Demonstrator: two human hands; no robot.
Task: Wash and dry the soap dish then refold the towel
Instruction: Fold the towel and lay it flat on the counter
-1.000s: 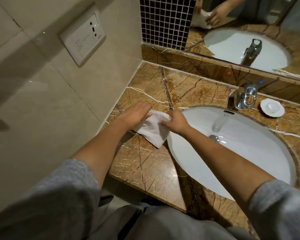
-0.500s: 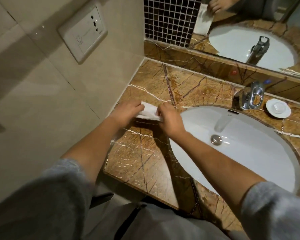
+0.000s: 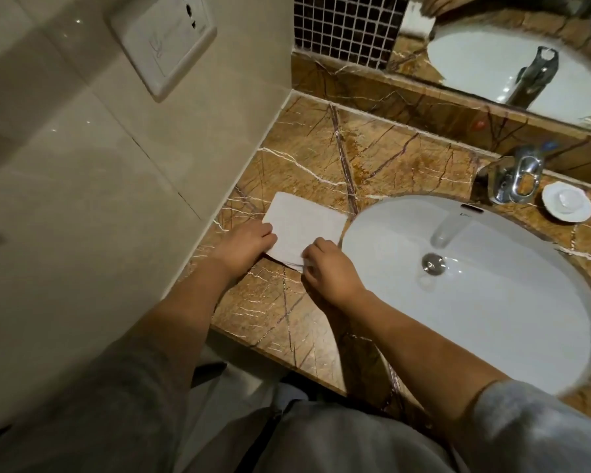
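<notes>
A white towel (image 3: 304, 223) lies folded into a flat rectangle on the brown marble counter (image 3: 321, 158), left of the basin. My left hand (image 3: 244, 245) grips its near left edge. My right hand (image 3: 328, 271) pinches the near right corner, where several layers show. The white soap dish (image 3: 566, 205) stands on the counter to the right of the tap, far from both hands, with something small and pale in it.
The white oval basin (image 3: 492, 302) fills the right side, with a chrome tap (image 3: 512, 179) behind it and a drain plug (image 3: 433, 263). A tiled wall with a socket plate (image 3: 161, 42) rises at the left. A mirror (image 3: 512, 46) runs along the back.
The towel went from crumpled and held up between my hands to spread flat on the counter as a neat rectangle. Both hands moved toward its near edge.
</notes>
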